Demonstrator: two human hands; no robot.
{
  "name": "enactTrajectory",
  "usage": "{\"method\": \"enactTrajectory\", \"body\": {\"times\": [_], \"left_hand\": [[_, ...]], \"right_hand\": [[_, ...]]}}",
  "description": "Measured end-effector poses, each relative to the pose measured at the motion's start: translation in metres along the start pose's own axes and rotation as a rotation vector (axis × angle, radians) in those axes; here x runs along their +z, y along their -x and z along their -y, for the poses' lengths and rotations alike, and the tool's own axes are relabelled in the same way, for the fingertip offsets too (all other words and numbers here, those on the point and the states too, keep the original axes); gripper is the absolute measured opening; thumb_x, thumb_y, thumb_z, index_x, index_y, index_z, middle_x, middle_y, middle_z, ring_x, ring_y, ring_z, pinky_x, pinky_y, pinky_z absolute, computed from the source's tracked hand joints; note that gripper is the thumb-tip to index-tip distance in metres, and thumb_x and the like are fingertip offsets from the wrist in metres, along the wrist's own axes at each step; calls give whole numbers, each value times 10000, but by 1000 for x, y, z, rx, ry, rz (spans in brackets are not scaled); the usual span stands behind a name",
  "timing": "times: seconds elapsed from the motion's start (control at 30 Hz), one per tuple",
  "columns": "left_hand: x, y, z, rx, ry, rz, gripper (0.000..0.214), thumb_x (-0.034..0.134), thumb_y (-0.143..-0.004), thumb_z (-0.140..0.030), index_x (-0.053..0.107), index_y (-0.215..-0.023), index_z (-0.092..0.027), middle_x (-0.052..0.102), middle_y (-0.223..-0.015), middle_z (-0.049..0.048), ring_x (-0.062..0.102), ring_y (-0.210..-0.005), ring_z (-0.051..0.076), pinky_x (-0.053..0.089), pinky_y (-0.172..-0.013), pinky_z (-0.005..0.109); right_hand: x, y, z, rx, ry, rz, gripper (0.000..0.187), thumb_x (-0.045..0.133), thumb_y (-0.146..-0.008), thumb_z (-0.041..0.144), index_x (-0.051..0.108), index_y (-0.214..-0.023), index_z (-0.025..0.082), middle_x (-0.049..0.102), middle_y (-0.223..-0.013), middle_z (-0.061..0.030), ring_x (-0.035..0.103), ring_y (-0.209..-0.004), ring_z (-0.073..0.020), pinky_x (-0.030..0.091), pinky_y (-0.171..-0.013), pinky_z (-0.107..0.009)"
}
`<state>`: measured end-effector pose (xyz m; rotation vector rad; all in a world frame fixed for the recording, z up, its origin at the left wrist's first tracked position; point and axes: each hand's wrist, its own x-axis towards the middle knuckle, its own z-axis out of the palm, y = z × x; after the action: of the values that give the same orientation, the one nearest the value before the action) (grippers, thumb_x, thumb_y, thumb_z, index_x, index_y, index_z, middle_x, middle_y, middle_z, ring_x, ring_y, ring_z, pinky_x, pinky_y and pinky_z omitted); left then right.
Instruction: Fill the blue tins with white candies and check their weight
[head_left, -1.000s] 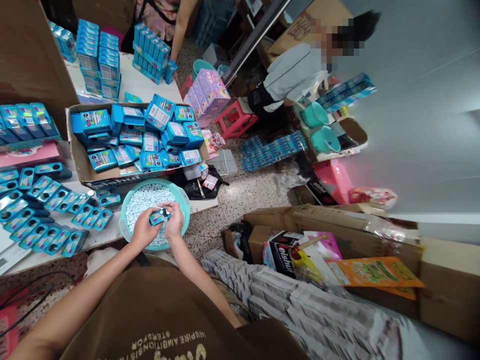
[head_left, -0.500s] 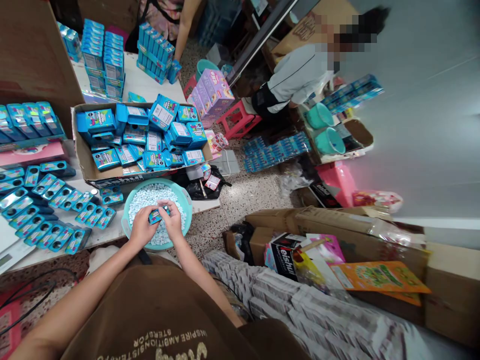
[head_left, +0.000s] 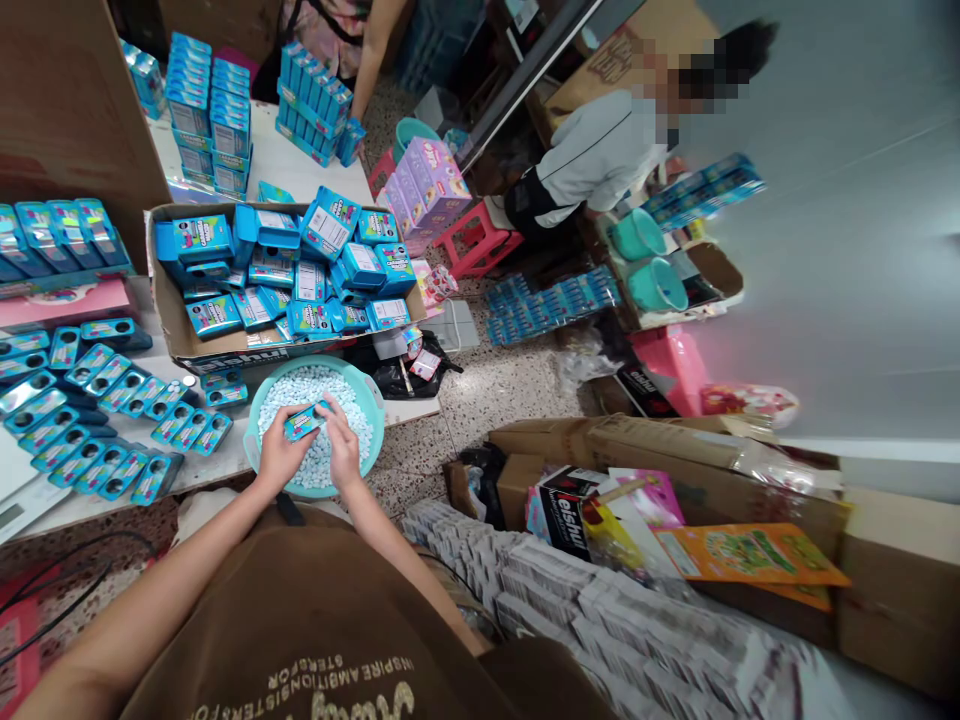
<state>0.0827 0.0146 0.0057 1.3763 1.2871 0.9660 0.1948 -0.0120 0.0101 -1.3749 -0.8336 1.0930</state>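
Over a turquoise basin (head_left: 253, 435) of small pale candies (head_left: 311, 385), my left hand (head_left: 279, 455) grips a small blue candy box (head_left: 301, 422), its printed face turned up. The fingers of my right hand (head_left: 343, 447) are closed at the box's right end; their tips partly cover that end. Left of the basin, several blue boxes with dark round openings (head_left: 154, 480) stand in rows on the white table (head_left: 255, 385). Just behind the basin, a cardboard carton (head_left: 225, 352) holds a heap of blue candy boxes (head_left: 328, 222).
Stacked blue boxes (head_left: 191, 100) stand at the table's back, where another person's arm (head_left: 373, 60) reaches down. A second person (head_left: 592, 150) stands beyond a red stool (head_left: 476, 240). Packed grey-white stacks (head_left: 525, 590) and cartons (head_left: 795, 490) lie to the right. A scale (head_left: 22, 505) sits at left.
The box in my hands has moved slightly left and turned, so more of its printed face shows. My right hand has shifted a little, with its fingers more upright at the box's end.
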Motion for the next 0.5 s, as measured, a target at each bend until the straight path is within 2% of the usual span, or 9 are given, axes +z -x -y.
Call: {"method": "enactTrajectory", "body": {"times": [0.1, 0.17, 0.27, 0.33, 0.4, 0.5], "left_hand": [[-7, 2, 0, -10, 37, 17, 341, 677, -717, -297, 581, -1033, -214, 645, -1083, 50, 597, -1042, 205, 466, -921, 368], [-15, 5, 0, -2, 48, 31, 353, 693, -710, -313, 584, -1031, -216, 643, -1100, 52, 590, -1063, 205, 456, -942, 370], [-28, 11, 1, -38, 7, -22, 364, 713, -692, -347, 584, -1002, -206, 648, -1068, 59, 602, -1029, 208, 464, -928, 375], [-37, 15, 2, -87, -40, -80, 376, 716, -684, -373, 581, -988, -199, 649, -1038, 61, 612, -992, 212, 475, -903, 379], [-44, 19, 0, -116, -81, -113, 387, 717, -679, -392, 579, -984, -198, 647, -1029, 59, 611, -981, 214, 478, -895, 381], [-53, 26, -6, -126, -133, -138, 386, 718, -679, -393, 582, -986, -203, 644, -1034, 54, 604, -986, 212, 473, -904, 380]], "right_hand": [[-14, -12, -23, 165, -199, -198, 391, 453, -851, 457, 658, -1074, 211, 606, -1232, -68, 542, -1152, -201, 409, -976, -370], [-32, -23, -41, 230, -71, -244, 399, 454, -831, 476, 666, -1008, 188, 652, -1135, -79, 589, -1041, -195, 432, -923, -360], [-57, -40, -68, 211, 393, -141, 314, 509, -789, 442, 667, -861, 180, 680, -995, -70, 579, -993, -194, 397, -948, -361], [-64, -49, -83, 193, 556, -107, 252, 546, -768, 408, 649, -822, 184, 665, -964, -69, 548, -1028, -207, 354, -990, -380], [-62, -55, -95, 196, 577, -123, 221, 585, -747, 377, 634, -841, 183, 635, -1006, -83, 504, -1088, -221, 310, -1025, -394], [-46, -56, -107, 174, 705, -105, 289, 616, -739, 363, 612, -954, 168, 577, -1101, -117, 462, -1134, -238, 294, -1033, -393]]}}
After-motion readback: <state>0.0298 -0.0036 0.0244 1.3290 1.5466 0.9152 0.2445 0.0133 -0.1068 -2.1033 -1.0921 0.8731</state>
